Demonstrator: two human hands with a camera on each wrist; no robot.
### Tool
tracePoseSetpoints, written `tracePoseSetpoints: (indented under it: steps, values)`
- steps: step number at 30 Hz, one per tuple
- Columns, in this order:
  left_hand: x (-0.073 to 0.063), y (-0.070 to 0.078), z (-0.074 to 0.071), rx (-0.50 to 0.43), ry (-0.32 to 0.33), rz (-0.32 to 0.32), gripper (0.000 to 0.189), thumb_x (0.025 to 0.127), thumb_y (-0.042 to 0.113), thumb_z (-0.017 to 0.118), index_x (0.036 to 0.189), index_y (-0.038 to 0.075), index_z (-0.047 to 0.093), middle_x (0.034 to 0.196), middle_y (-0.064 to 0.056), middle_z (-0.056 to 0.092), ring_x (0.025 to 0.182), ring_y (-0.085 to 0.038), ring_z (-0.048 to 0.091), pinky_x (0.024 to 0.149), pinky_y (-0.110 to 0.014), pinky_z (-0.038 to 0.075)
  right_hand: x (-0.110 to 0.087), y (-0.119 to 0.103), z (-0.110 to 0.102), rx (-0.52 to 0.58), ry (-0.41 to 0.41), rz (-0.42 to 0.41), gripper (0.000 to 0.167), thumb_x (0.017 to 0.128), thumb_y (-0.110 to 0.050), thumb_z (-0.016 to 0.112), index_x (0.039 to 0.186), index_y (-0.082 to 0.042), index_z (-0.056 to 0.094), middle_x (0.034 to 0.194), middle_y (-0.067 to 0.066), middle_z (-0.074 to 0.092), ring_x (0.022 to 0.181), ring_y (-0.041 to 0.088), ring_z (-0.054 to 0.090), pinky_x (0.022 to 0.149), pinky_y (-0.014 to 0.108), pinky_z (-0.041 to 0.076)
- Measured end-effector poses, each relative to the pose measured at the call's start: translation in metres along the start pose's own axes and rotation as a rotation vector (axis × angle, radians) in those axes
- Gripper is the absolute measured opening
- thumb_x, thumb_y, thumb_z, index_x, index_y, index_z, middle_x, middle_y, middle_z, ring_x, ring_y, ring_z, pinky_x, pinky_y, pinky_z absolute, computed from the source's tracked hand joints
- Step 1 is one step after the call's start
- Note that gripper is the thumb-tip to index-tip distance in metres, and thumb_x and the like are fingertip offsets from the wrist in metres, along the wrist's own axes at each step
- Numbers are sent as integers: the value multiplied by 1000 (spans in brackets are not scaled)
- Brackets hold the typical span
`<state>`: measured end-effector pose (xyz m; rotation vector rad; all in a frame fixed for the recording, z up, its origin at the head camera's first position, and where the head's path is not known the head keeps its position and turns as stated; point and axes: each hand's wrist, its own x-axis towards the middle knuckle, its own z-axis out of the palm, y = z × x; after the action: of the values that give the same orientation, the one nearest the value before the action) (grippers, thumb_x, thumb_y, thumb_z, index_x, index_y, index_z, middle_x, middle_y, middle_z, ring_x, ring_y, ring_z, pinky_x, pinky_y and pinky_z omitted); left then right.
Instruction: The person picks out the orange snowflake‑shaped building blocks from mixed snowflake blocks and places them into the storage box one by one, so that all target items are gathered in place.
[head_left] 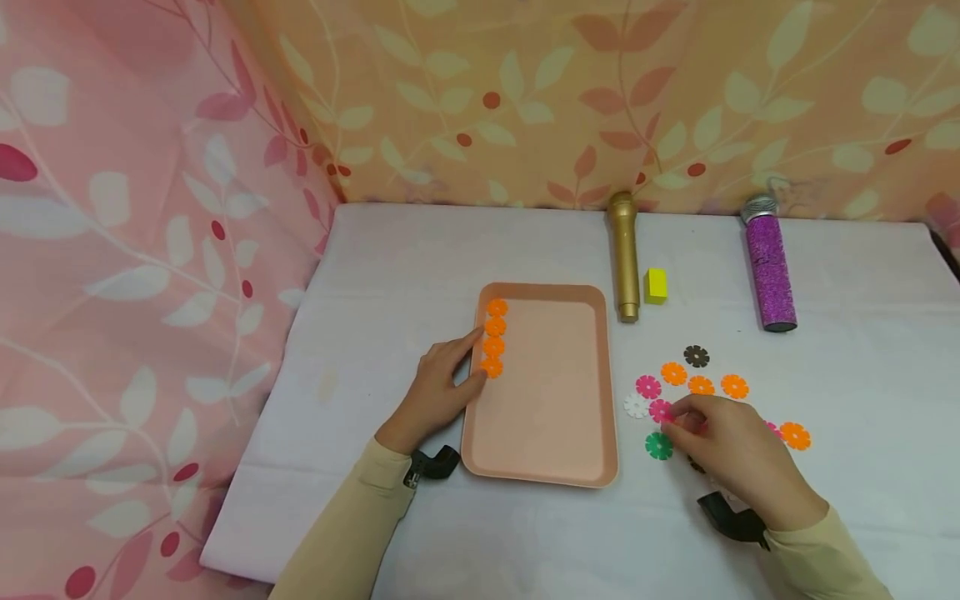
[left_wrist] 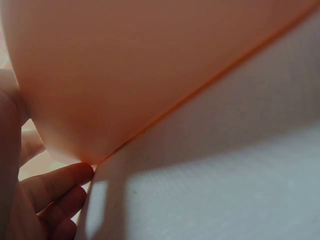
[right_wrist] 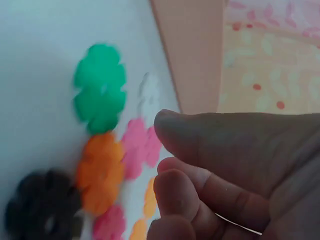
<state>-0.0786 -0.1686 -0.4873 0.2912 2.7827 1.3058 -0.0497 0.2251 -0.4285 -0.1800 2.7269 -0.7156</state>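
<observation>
My left hand (head_left: 435, 387) rests at the left rim of a peach tray (head_left: 551, 383), with thumb and index fingertips on the rim. In the left wrist view, other fingers (left_wrist: 62, 182) lie against the tray's outside. Inside the tray, several orange snowflake discs (head_left: 493, 347) form a column along the left side. My right hand (head_left: 738, 446) hovers over the loose discs, its fingertips right at a pink snowflake disc (head_left: 659, 411). In the right wrist view its thumb and fingertips stand apart with nothing between them. Beside them are a white disc (head_left: 636, 406) and a green disc (head_left: 658, 446).
Another pink disc (head_left: 648, 387), several orange discs (head_left: 674, 373) and a black disc (head_left: 697, 356) lie near the right hand, which partly hides others. Farther back are a gold microphone (head_left: 625, 258), a yellow block (head_left: 656, 286) and a purple microphone (head_left: 770, 267). Patterned curtains hang behind.
</observation>
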Motion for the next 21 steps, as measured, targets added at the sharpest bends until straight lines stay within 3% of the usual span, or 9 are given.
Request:
tracePoseSetpoints:
  steps: [14,21]
  values:
    - [-1,3,-1,4,-3,-12,68,98,32,64,163,26,43,159,-4,51,143,-29,44,117,-56,28,-3,19,1,-5,-66,51,35,89,-30,83,112,-5,75,82,-3,64,72,17,54,59,28,44]
    - [0,2,-1,6,1,-10,67,99,32,63,163,25,43,159,-3,52,143,-28,44,116,-55,28,0,22,1,-6,-27,16,32,86,-26,87,106,-5,74,84,-1,65,74,18,55,60,29,45]
